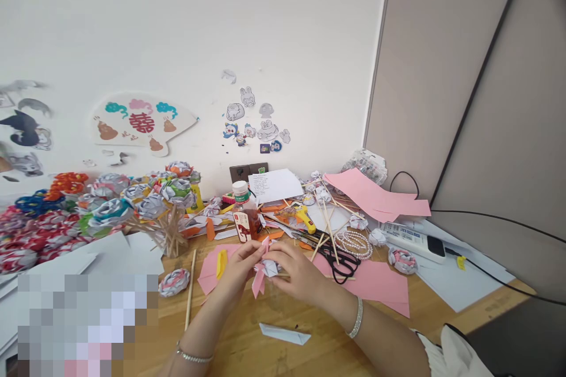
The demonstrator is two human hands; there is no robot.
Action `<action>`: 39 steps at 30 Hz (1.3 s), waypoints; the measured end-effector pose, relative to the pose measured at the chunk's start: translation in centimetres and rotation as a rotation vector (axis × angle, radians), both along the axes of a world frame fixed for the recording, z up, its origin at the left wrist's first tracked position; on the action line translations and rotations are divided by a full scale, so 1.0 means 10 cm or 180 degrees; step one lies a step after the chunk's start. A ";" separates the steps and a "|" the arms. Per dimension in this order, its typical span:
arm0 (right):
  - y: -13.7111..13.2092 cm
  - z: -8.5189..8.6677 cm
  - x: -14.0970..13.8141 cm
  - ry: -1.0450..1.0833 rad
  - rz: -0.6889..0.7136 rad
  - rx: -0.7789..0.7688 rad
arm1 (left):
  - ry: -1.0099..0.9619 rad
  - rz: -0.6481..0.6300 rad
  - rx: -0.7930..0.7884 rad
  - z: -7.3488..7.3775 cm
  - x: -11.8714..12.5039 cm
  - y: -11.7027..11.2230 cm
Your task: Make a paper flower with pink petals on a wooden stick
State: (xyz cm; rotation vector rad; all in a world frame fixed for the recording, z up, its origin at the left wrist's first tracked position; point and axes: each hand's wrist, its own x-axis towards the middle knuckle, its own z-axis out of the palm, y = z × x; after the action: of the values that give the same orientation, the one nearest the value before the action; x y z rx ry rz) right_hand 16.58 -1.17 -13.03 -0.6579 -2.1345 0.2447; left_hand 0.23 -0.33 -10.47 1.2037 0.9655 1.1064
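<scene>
Both of my hands meet over the middle of the wooden table around a small paper flower (269,268) of white and pink folded paper. My left hand (241,265) pinches a pink strip at its upper left side. My right hand (295,270) curls round the white part from the right, with some fingertips hidden behind it. A pink end of the strip hangs down below the fingers. Nearer to me lies a folded white paper strip (285,333). Left of my hands rests a finished paper flower (174,283), beside a thin wooden stick (190,288).
A drink bottle (246,218) stands just behind my hands. To the right lie black-handled scissors (342,262), a yellow glue gun (305,219), a bead string (354,242) and pink sheets (380,285). Bunched paper flowers (152,203) fill the left back; a power strip (415,242) sits at right.
</scene>
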 end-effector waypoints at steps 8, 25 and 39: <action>0.02 -0.08 -0.05 0.0188 0.0001 0.0142 | -0.0201 0.0254 0.0190 -0.03 0.08 -0.02; -0.02 -0.04 -0.06 0.0315 -0.0112 0.0376 | -0.0446 0.0368 0.0492 -0.06 0.14 -0.04; -0.02 -0.06 -0.09 0.0031 -0.0148 0.0615 | -0.0823 0.0391 0.0192 -0.03 0.17 -0.09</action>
State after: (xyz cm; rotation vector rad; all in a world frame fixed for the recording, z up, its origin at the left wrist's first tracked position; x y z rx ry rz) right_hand 15.65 -1.37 -13.60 -0.5911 -2.0986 0.0155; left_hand 1.94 -1.20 -10.76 1.0288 0.8197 1.3605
